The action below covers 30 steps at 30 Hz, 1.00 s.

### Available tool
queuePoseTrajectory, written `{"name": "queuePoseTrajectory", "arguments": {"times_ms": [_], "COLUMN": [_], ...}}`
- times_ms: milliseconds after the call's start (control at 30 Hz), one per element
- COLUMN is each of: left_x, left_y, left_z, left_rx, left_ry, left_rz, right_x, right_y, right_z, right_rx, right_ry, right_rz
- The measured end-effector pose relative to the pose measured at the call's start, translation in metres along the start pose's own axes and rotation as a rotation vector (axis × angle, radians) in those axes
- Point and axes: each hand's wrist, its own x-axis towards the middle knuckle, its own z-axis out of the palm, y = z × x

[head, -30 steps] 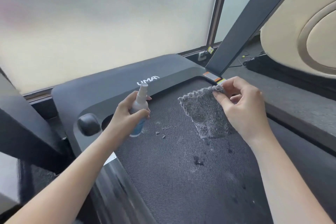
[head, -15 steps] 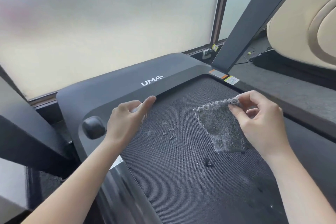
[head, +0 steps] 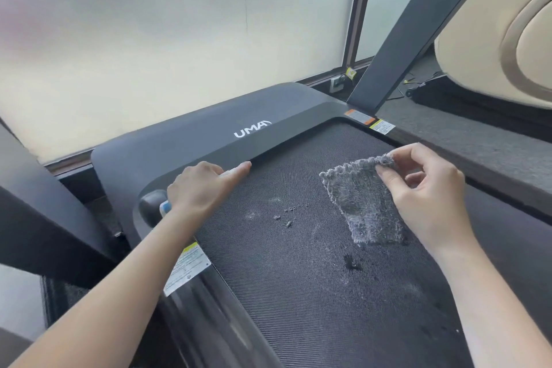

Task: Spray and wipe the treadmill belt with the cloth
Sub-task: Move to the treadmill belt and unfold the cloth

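The dark textured treadmill belt fills the lower middle, with light crumbs and a dark smudge on it. My left hand lies palm down at the belt's front left corner, wrapped over the small spray bottle; only the bottle's blue-and-white end shows by my wrist, and my forefinger points right. My right hand pinches the top corner of a grey fluffy cloth, which hangs down onto the belt's right side.
The black motor cover with a white logo spans the front. A black round knob sits left of my left hand. Slanted dark uprights rise on both sides. A beige massage chair stands at the right, a frosted window behind.
My left hand has tipped the upright spray bottle flat and lowered it to the belt's front left edge. My right hand with the cloth has stayed about where it was.
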Motion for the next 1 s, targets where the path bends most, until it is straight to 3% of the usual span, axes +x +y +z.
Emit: {"name": "queuePoseTrajectory", "arguments": {"times_ms": [233,467,600,700,867,1000], "left_x": [0.0,0.013,0.029,0.042,0.062,0.097], "left_y": [-0.018,-0.002,0.03,0.055,0.089,0.114], "left_z": [0.008,0.016,0.032,0.052,0.084,0.105], "left_rx": [0.104,0.017,-0.025,-0.051,-0.123,-0.106], "left_ry": [0.125,-0.168,-0.232,-0.206,-0.02,-0.068], "left_rz": [0.004,0.004,0.022,0.037,0.054,0.03], "right_x": [-0.003,0.001,0.005,0.011,0.021,0.031], "right_y": [-0.009,-0.013,-0.008,0.0,0.02,0.037], "right_z": [0.007,0.011,0.008,0.004,-0.008,-0.015], "right_rx": [-0.024,-0.033,-0.044,-0.068,-0.098,-0.124], "right_ry": [0.016,0.017,0.024,0.043,0.101,0.124], "right_rz": [-0.012,-0.018,-0.01,-0.009,0.003,0.008]}}
